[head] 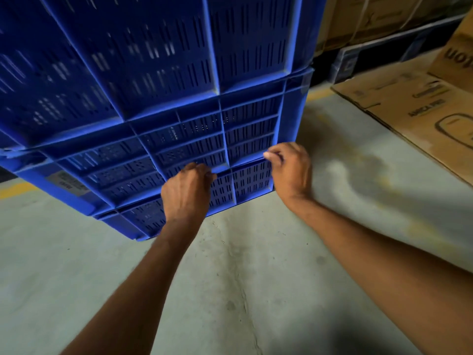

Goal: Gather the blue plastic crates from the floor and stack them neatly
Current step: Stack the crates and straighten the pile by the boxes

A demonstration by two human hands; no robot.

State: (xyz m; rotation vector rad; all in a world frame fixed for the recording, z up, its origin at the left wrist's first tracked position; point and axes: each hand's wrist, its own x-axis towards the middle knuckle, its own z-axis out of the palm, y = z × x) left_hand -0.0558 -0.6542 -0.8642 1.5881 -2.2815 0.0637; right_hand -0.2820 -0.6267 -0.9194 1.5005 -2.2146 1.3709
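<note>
A stack of blue slotted plastic crates [158, 80] fills the upper left of the head view, seen from close by, and stands on the grey concrete floor. My left hand [186, 193] is curled around a rim on the near side of a lower crate [194, 147]. At the right corner of the same crate, my right hand [290, 167] pinches that rim with its fingers bent. A pale label [71, 181] sits on the stack's left corner. The image is blurred by motion.
Flattened brown cardboard [414, 111] lies on the floor at the right. More cardboard boxes [371, 19] stand behind it at the top right. A yellow floor line [18, 189] runs under the stack at the left. Bare concrete floor [243, 278] spreads below my arms.
</note>
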